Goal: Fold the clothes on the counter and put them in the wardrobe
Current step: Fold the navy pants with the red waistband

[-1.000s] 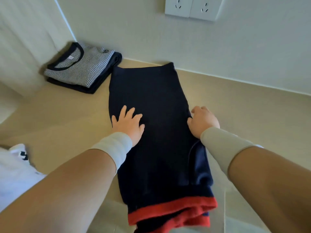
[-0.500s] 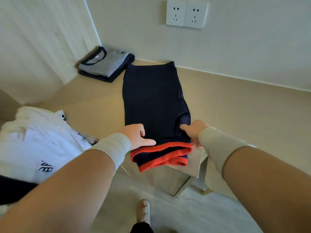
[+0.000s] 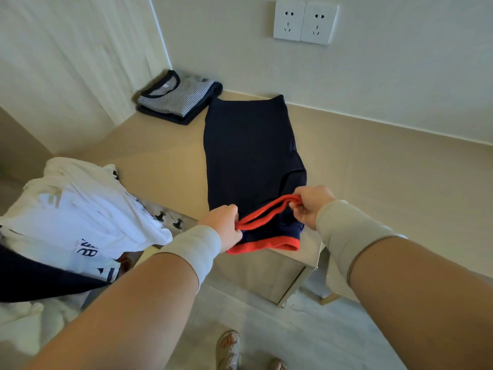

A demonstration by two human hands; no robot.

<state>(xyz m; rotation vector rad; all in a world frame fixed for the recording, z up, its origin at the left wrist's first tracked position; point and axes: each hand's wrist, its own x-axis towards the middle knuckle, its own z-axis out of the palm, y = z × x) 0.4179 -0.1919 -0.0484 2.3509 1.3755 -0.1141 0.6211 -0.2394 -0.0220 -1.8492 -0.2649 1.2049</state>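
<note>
A navy garment with a red hem (image 3: 250, 156) lies lengthwise on the beige counter (image 3: 373, 169), folded into a narrow strip. My left hand (image 3: 224, 225) pinches the red hem at its near left corner. My right hand (image 3: 310, 205) grips the same hem at the near right corner. Between them the upper hem layer is lifted off the counter while a lower red edge still lies flat. A folded striped shirt (image 3: 178, 98) on a dark folded piece sits in the far left corner.
A loose heap of white and dark clothes (image 3: 80, 214) covers the counter's left end. Two wall sockets (image 3: 305, 22) sit above the counter. Drawer knobs (image 3: 170, 220) show below the counter edge, and my feet (image 3: 229, 348) stand on the pale floor.
Both hands moved from pressing the middle of the garment back to its near end, took hold of the red hem and raised it. My view pulled back from the counter.
</note>
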